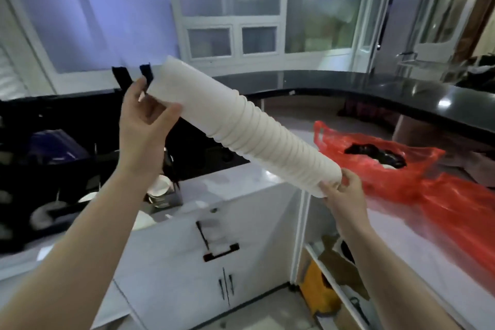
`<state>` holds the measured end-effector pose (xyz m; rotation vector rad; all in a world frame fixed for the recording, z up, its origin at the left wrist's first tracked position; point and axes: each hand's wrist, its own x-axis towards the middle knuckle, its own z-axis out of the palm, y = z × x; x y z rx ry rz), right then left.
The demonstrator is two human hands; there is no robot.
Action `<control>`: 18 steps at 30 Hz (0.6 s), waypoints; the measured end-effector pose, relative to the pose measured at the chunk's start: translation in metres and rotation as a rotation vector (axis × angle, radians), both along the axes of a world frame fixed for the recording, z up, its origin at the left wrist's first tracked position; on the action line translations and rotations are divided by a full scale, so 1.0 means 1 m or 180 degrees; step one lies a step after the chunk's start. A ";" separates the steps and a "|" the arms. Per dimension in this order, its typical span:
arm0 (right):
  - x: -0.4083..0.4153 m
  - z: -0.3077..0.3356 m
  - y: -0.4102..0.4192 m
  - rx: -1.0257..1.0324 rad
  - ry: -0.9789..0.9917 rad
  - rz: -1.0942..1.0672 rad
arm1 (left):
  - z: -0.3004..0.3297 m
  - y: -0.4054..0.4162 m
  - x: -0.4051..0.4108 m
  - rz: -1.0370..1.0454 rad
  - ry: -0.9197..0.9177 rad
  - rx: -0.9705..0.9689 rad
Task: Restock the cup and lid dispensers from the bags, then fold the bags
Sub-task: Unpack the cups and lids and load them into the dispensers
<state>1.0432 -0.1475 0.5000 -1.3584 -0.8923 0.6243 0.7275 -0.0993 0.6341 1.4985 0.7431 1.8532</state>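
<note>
My left hand [146, 118] cups the upper end of the cup stack [242, 130], thumb and fingers curled round it; my right hand [341, 190] pinches the lower rim end, so the stack hangs tilted in the air above the counter [241, 182]. Light, I judge, but loosely nested: it would bow or slip apart if held at one end only, so both ends need holding, gently, as thin walls crush. Red bag [388, 161] lies open just right; black rails [146, 71], maybe the dispenser, behind my left hand.

Black contents [375, 154] inside bag [417, 169] unclear
</note>
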 end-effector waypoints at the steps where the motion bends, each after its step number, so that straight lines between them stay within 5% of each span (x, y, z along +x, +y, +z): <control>1: -0.011 0.006 0.011 0.0067 0.0041 0.0080 | 0.008 0.000 -0.008 -0.0035 -0.0010 0.0048; 6: -0.077 0.040 0.083 0.0167 0.0301 0.0706 | 0.050 0.008 -0.053 -0.0089 -0.0202 0.0094; 18: -0.183 0.120 0.277 0.0484 0.0084 0.1911 | 0.134 0.081 -0.095 0.0372 0.0375 0.0788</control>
